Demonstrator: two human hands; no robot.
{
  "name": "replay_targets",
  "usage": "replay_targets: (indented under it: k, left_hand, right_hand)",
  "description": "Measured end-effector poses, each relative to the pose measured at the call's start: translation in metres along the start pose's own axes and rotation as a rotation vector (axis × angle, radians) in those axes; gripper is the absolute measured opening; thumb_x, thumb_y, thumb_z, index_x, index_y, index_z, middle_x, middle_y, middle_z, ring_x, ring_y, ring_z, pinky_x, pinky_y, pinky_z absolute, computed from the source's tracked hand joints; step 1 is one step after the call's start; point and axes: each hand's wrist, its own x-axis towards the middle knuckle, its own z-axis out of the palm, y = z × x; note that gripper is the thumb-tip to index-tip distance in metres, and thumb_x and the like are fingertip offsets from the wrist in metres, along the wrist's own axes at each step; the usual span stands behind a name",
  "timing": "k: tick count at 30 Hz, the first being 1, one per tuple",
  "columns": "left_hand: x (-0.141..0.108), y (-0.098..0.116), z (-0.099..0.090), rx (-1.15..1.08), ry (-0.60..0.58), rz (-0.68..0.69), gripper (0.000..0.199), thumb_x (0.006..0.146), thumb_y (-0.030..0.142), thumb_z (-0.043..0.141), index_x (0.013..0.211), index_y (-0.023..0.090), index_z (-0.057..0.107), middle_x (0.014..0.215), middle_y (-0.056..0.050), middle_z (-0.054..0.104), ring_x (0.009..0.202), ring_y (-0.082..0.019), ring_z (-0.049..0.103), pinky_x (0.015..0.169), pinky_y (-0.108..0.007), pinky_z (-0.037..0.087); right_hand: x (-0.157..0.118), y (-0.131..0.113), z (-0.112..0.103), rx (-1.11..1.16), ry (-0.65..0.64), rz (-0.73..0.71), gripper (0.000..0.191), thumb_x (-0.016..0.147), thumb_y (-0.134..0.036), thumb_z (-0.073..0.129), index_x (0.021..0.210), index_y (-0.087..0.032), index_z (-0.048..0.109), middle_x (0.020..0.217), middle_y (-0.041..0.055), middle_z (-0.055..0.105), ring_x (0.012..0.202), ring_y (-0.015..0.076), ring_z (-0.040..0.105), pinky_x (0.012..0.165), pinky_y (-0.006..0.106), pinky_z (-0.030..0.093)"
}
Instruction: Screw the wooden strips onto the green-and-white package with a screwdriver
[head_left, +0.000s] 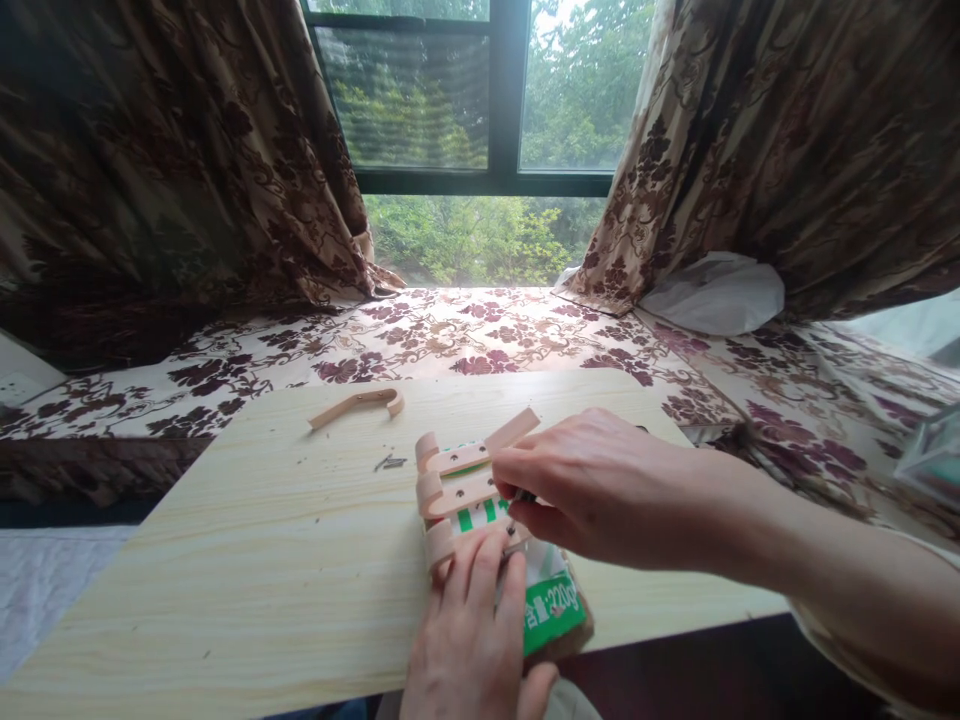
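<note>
Three pale wooden curved hooks [457, 492] lie side by side across a green and white printed package [551, 610], with dark spots in their flat parts. My left hand [472, 620] reaches up from the bottom edge, fingers stretched out and resting on the nearest hook. Over the right ends of the hooks is my right hand [577, 480], its fingers closed around a small dark object [525, 495]. Only a bit of that object shows; its kind is hidden by the fingers. Several small grey screws [391, 462] lie on the table left of the hooks.
Another curved wooden hook [358, 402] lies at the back left of the light wooden table [247, 560]. Beyond the table's far edge is a flower-patterned cloth surface [450, 330] with a white plastic bag [720, 292]. Curtains [247, 150] flank a window.
</note>
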Motion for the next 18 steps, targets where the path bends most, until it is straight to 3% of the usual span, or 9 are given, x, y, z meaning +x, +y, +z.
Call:
replay_targets:
  k: [10, 14, 18]
  left_hand:
    - [-0.002, 0.008, 0.002, 0.011, 0.086, -0.011, 0.063, 0.07, 0.056, 0.063, 0.117, 0.015, 0.054, 0.128, -0.012, 0.054, 0.116, -0.028, 0.049, 0.088, -0.039, 0.047]
    - [-0.003, 0.006, 0.0, 0.02, 0.085, -0.003, 0.06, 0.072, 0.053, 0.062, 0.118, 0.015, 0.054, 0.127, -0.012, 0.054, 0.115, -0.028, 0.051, 0.086, -0.037, 0.049]
    - [-0.004, 0.008, 0.002, -0.014, 0.035, -0.012, 0.063, 0.073, 0.055, 0.061, 0.121, 0.016, 0.051, 0.132, -0.012, 0.05, 0.119, -0.028, 0.048, 0.091, -0.038, 0.046]
  right_hand:
    - [0.01, 0.001, 0.012, -0.035, 0.049, 0.116, 0.017, 0.09, -0.028, 0.042, 0.084, -0.017, 0.054, 0.071, 0.005, 0.065, 0.06, 0.0146, 0.054, 0.049, 0.029, 0.019]
    - [0.005, 0.003, 0.006, 0.016, 0.03, 0.054, 0.013, 0.087, -0.027, 0.048, 0.095, -0.019, 0.055, 0.072, 0.0034, 0.065, 0.062, 0.015, 0.055, 0.051, 0.027, 0.024]
    - [0.003, 0.001, 0.004, 0.035, 0.017, 0.016, 0.011, 0.089, -0.021, 0.044, 0.09, -0.017, 0.054, 0.071, 0.004, 0.064, 0.065, 0.015, 0.056, 0.054, 0.026, 0.027]
